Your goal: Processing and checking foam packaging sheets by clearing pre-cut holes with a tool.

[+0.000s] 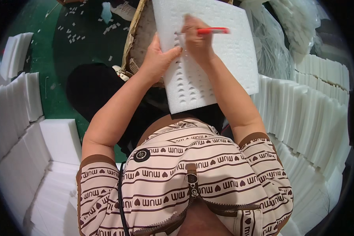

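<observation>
A white foam sheet (232, 67) with rows of small half-round cut slots leans over an open cardboard box in front of me. My left hand (161, 57) grips the sheet's left edge, its thumb lying on the top face. In my right hand (196, 39) is a red pen-like tool (214, 30), held crosswise with its thin tip pointing left at the upper end of the leftmost slot row. The right hand is smeared by motion. What the tip touches is too small to make out.
The cardboard box (134, 23) stands beneath the sheet. Stacks of white foam sheets rise at the left (13, 106) and right (295, 114). Clear plastic bags (269, 43) hang at the upper right. Small white foam scraps (76, 38) litter the green floor (53, 59).
</observation>
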